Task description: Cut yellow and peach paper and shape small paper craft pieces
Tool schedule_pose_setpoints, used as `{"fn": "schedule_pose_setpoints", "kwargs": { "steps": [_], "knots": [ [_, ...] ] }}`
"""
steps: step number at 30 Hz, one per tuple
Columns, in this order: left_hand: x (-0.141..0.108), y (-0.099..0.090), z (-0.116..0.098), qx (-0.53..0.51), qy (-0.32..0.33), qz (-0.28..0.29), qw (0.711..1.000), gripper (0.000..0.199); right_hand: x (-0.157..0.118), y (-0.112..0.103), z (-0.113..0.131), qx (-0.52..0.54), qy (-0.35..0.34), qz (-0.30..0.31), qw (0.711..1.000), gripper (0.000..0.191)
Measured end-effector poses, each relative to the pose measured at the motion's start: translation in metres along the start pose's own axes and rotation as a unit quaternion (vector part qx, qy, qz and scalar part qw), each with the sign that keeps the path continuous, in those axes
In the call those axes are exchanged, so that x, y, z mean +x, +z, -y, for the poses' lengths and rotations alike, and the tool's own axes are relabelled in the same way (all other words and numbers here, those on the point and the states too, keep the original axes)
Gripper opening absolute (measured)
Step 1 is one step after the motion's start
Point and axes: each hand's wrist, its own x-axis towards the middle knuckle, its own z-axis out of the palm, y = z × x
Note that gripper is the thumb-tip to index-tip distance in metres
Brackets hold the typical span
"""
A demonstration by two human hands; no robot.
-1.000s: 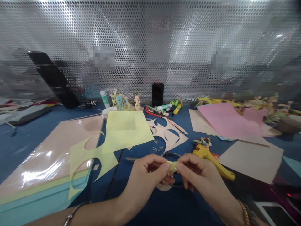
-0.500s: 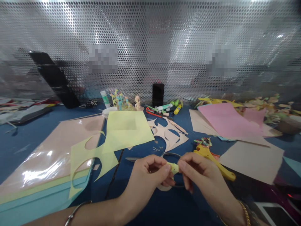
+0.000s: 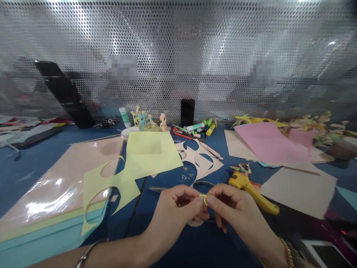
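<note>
My left hand (image 3: pixel 178 204) and my right hand (image 3: pixel 231 203) meet in front of me, their fingertips pinching a small curled strip of yellow paper (image 3: pixel 205 198) from both sides. Under the hands lie scissors with a black looped handle (image 3: pixel 203 183), their blade (image 3: pixel 158 189) pointing left. A yellow plastic tool (image 3: pixel 248 191) lies just beyond my right hand. Beyond my left hand are a pale yellow paper sheet (image 3: pixel 150 154) and a yellow sheet with curved cut-outs (image 3: pixel 107 190). A peach cut-out sheet (image 3: pixel 198 158) lies farther ahead.
A stack of coloured paper (image 3: pixel 55 186) fills the left of the blue table (image 3: pixel 22 160). Pink paper (image 3: pixel 270 143) and beige card (image 3: pixel 298 190) lie right. Small paper figures (image 3: pixel 145 121), glue sticks (image 3: pixel 193 127) and a red craft knife (image 3: pixel 181 133) stand before a perforated metal screen (image 3: pixel 178 56).
The yellow paper between my fingertips has gone from a wider, bunched piece to a thin curled strip. My hands have drawn slightly closer around it. The items on the table stay in place.
</note>
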Motion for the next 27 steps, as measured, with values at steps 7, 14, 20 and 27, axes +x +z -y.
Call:
{"fn": "schedule_pose_setpoints", "kwargs": {
  "steps": [7,14,20,27],
  "knots": [
    [0.0008,0.0004,-0.0002,-0.006,-0.005,0.012,1.000,0.025,0.0013,0.0021,0.0003,-0.005,-0.008,-0.013,1.000,0.033],
    [0.0019,-0.0007,0.0014,-0.030,-0.004,0.001,1.000,0.023,0.0009,-0.0009,-0.0013,0.013,-0.019,0.011,1.000,0.040],
    [0.0020,0.0003,-0.0002,-0.028,-0.008,-0.002,1.000,0.024,-0.0010,-0.0009,-0.0012,-0.011,-0.008,0.003,1.000,0.033],
    [0.0025,0.0013,-0.0004,-0.022,-0.021,0.008,0.999,0.024,-0.0008,0.0007,0.0023,-0.002,-0.013,0.023,1.000,0.034]
  ]
}}
